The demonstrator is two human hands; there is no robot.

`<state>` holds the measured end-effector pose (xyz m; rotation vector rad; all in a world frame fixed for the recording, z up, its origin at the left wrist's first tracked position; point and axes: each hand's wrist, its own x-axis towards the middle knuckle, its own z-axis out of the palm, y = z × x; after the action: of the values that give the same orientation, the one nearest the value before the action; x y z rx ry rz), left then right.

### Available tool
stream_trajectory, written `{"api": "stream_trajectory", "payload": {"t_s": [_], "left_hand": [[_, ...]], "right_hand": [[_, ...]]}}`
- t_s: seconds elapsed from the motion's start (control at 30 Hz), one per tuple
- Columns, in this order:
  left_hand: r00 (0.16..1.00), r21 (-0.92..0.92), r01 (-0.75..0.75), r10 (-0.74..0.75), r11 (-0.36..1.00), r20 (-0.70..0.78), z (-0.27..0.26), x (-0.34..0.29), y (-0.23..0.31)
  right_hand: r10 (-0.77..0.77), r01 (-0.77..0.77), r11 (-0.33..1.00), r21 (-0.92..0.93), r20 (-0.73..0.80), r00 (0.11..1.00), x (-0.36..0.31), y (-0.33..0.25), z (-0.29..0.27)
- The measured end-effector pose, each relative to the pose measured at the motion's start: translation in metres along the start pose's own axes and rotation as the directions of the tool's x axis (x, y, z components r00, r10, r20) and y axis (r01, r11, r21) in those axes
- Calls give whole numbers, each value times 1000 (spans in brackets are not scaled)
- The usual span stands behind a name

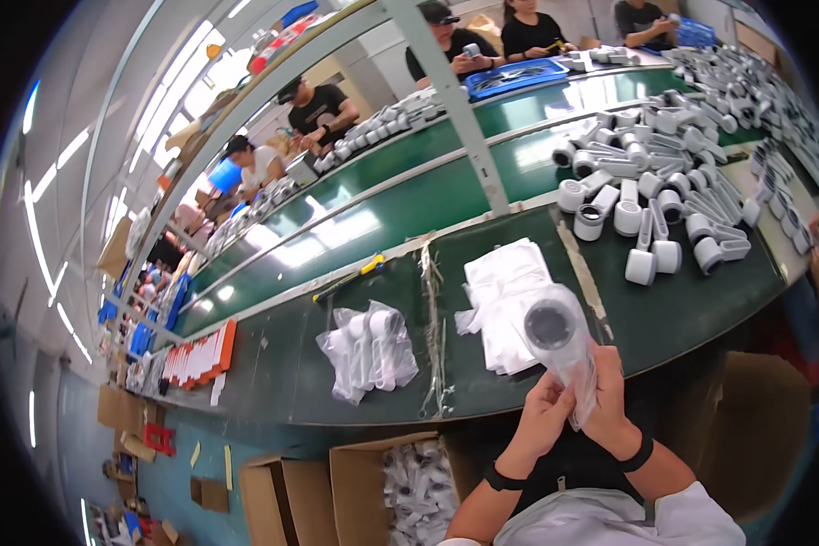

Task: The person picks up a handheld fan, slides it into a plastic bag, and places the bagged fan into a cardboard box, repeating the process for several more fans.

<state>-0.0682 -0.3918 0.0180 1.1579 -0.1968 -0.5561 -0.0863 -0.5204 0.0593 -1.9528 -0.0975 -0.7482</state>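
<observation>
Grasping the bag with left hand and right hand, I judge the device light, rigid, film-slick, best held below its wide end.

Two hands, the left hand and the right hand, share one bagged white device at right of centre, and two black wristbands go with them. Near the middle there is one stack of white bags, one bundle of bagged white pieces (how many pieces, the overlap hides) and one yellow-handled tool. Two large open cardboard boxes flank the lower centre; one red stool shows lower left. Along the top, five co-workers are distinct, with one shallow blue tray. The loose white devices, upper right, run to dozens.
</observation>
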Motion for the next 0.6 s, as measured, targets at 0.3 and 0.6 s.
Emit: {"api": "stream_trajectory", "payload": {"t_s": [0.3, 0.6], "left_hand": [[892, -316, -443, 379, 839, -245, -65, -55, 26], [89, 679, -72, 683, 731, -725, -212, -144, 143]], "right_hand": [[-140, 135, 984, 112, 41, 989, 10, -8, 17], [141, -203, 965, 168, 319, 937, -6, 46, 14]]}}
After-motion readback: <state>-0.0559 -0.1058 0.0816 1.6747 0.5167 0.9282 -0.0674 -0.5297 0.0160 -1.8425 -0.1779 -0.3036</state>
